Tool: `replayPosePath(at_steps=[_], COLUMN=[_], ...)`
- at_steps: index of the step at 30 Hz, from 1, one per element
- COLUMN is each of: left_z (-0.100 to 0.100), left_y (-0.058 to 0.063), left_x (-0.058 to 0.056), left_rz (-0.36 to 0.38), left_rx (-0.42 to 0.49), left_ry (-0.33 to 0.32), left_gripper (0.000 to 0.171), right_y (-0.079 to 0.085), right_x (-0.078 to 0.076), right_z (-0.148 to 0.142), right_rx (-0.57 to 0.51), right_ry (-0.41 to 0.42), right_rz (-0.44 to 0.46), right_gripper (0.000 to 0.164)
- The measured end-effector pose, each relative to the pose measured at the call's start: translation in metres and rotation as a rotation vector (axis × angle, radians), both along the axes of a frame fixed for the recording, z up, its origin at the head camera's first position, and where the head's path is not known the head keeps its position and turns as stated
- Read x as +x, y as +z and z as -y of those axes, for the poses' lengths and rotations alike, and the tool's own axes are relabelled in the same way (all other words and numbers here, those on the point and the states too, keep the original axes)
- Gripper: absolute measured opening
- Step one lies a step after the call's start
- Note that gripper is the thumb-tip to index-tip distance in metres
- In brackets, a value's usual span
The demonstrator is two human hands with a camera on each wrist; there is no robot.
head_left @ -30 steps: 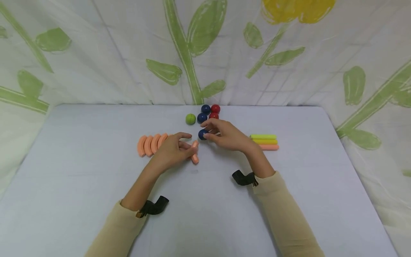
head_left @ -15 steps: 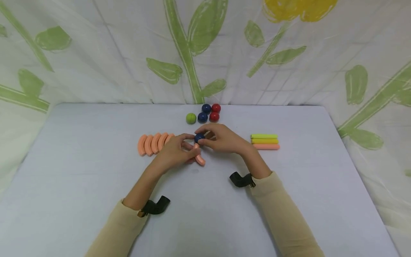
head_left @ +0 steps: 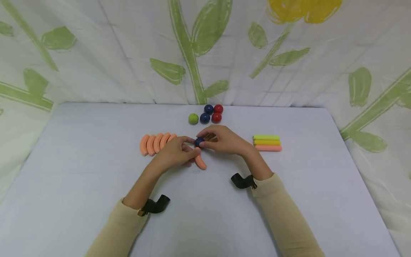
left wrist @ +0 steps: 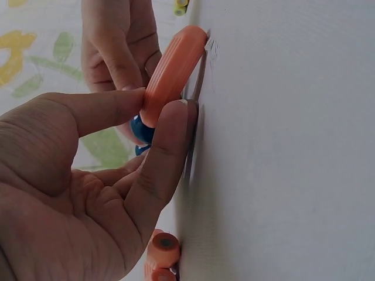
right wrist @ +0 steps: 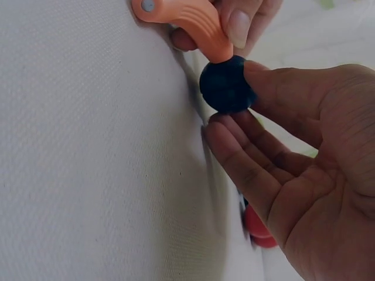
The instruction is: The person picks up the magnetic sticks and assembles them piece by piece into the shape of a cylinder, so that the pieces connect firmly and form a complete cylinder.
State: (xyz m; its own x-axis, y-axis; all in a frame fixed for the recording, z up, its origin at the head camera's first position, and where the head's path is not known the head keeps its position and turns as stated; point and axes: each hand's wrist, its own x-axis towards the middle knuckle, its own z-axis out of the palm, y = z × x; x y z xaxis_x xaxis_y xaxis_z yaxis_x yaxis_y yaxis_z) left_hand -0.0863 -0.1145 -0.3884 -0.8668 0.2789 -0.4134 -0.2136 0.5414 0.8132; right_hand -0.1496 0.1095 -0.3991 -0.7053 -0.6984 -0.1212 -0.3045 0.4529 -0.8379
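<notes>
My left hand (head_left: 174, 153) pinches a curved orange magnetic rod (left wrist: 179, 67) between thumb and fingers, just above the white table. Opposite it, my right hand (head_left: 226, 141) holds a dark blue ball (right wrist: 225, 88) between thumb and fingertips. In the right wrist view the ball touches one end of the rod, and a silver-grey disc shows on the rod's other end. From the head view, the rod slants down to the right from the ball, its upper part partly covered by the left thumb.
Several more curved orange rods (head_left: 151, 144) lie in a row left of the hands. Behind the hands sit a green ball (head_left: 193, 119), two blue balls (head_left: 204, 118) and two red balls (head_left: 216, 117). To the right, straight green, yellow (head_left: 267, 142) and orange rods lie side by side.
My right hand has moved the blue ball left and towards me, from apart to touching the rod's end. The rod's near end has swung right in my left hand.
</notes>
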Motion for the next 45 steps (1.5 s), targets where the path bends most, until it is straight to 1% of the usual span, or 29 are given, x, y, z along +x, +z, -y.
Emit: replayPosePath(at_steps=[4,10,17,21,24,31,37,40,43,45], left_z=[0.000,0.000,0.001,0.001,0.001,-0.002,0.001,0.003,0.004,0.004], left_y=[0.000,0.000,-0.003,-0.003,-0.002,-0.003,-0.007,-0.006,-0.005,-0.004], left_x=[-0.001,-0.001,0.001,0.002,0.002,0.003,0.008,0.010,0.010,0.009], left_rz=[0.003,0.015,0.021,0.021,0.030,0.026,0.021,0.025,0.022,0.015], left_rx=[-0.013,-0.025,0.039,0.067,0.083,0.117,0.097,0.096,0.109,0.101], left_ry=[-0.010,-0.014,-0.027,-0.047,-0.046,-0.045,-0.051,-0.048,-0.062,-0.073], left_gripper=[0.054,0.054,0.056,0.057,0.057,0.055,0.054,0.057,0.060,0.059], right_y=[0.001,0.001,0.001,0.001,0.001,0.001,0.000,0.001,0.003,0.004], right_x=[0.001,-0.001,-0.002,-0.001,0.000,0.001,-0.001,-0.002,-0.003,-0.003], right_z=[-0.001,-0.003,-0.005,-0.006,-0.006,-0.008,-0.006,-0.005,-0.004,-0.003], right_rx=[0.001,0.030,0.033,0.043,0.051,0.067,0.060,0.062,0.064,0.059], right_ry=[-0.009,-0.041,-0.042,-0.045,-0.048,-0.088,-0.096,-0.096,-0.104,-0.104], right_rz=[-0.003,-0.047,-0.055,-0.063,-0.074,-0.096,-0.094,-0.099,-0.101,-0.102], right_gripper=[0.032,0.029,0.027,0.026,0.026,0.027,0.029,0.030,0.030,0.030])
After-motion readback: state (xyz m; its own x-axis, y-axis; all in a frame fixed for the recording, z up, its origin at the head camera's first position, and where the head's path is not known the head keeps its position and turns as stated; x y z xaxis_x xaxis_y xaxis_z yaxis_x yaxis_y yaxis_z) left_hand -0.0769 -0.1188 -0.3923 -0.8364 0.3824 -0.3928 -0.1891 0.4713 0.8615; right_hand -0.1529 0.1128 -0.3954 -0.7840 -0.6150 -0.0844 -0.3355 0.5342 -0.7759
